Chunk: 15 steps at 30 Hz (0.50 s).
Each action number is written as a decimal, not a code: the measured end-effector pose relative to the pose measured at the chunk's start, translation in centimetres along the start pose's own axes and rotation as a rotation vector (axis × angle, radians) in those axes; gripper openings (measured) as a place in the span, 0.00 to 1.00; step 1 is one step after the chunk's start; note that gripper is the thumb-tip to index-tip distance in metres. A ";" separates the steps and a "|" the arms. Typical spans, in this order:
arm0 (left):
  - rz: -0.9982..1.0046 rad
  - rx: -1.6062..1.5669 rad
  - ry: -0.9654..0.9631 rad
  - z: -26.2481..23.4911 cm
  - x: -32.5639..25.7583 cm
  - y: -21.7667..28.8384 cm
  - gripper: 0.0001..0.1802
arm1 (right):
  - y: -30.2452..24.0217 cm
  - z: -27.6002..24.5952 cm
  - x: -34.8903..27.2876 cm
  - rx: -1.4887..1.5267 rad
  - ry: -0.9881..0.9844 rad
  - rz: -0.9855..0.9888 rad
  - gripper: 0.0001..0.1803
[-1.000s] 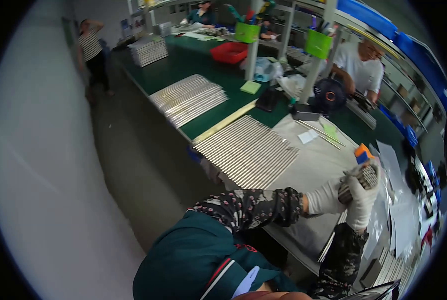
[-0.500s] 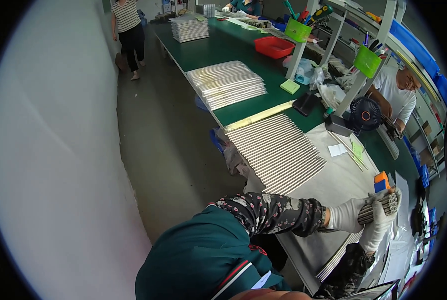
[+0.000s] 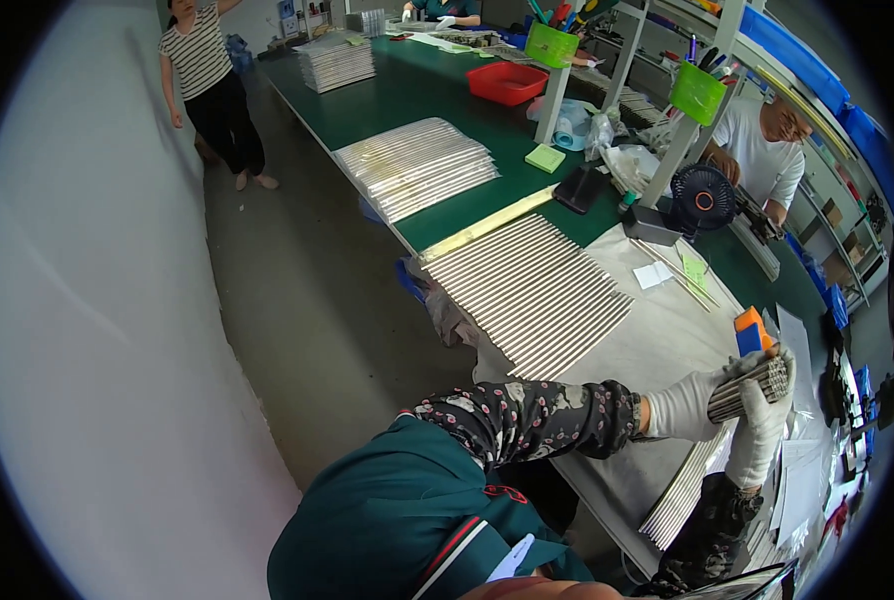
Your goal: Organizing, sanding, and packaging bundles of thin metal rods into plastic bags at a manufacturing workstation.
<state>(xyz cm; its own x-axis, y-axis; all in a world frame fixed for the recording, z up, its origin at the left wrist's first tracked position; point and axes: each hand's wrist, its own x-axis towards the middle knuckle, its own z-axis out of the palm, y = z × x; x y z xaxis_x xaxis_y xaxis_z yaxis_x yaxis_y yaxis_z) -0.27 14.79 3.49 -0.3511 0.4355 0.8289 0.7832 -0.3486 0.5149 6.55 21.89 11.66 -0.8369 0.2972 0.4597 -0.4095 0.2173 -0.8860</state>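
Observation:
Both of my hands wear white gloves and hold one bundle of thin metal rods (image 3: 752,390) above the grey cloth-covered bench (image 3: 657,345). My left hand (image 3: 692,403) grips the bundle from the near side, its patterned sleeve stretched across the bench edge. My right hand (image 3: 764,425) wraps the bundle from below, close to the rods' ends. An orange and blue block (image 3: 751,331) lies just beyond the bundle. A flat row of rods (image 3: 532,292) lies on the bench to the left of my hands.
More rods (image 3: 682,490) lie by the near bench edge below my hands. Another sheet of rods (image 3: 417,168) lies farther along the green bench. A small black fan (image 3: 702,197), green bins (image 3: 695,92), a red tray (image 3: 507,82). A seated person (image 3: 762,150) works opposite; another person (image 3: 212,90) stands in the aisle.
The view has swung, bringing more of the long bench and the aisle into sight. My hands have kept their grip on the rod bundle, with the bundle now lower in the picture.

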 end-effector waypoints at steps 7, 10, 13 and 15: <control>-0.359 -0.241 0.003 -0.7 0.1 1.7 0.15 | -6.3 1.5 2.3 -0.442 -0.089 -0.046 0.35; -0.183 -0.169 -0.080 -1.9 0.5 2.1 0.12 | -7.1 2.4 3.9 -1.083 -0.494 0.052 0.31; -0.321 -0.241 -0.078 -2.4 0.7 2.5 0.11 | -7.0 2.9 4.1 -1.008 -0.483 -0.039 0.29; -0.381 -0.295 -0.161 -2.7 0.7 2.8 0.14 | -7.2 2.8 3.5 -1.051 -0.457 -0.066 0.28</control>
<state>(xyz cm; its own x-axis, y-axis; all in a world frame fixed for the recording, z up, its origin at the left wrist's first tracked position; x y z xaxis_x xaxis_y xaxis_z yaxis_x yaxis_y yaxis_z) 0.31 11.83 6.14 -0.4819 0.6914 0.5383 0.4285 -0.3500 0.8330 5.54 18.74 19.49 -0.9668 -0.0621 0.2479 -0.1315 0.9527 -0.2739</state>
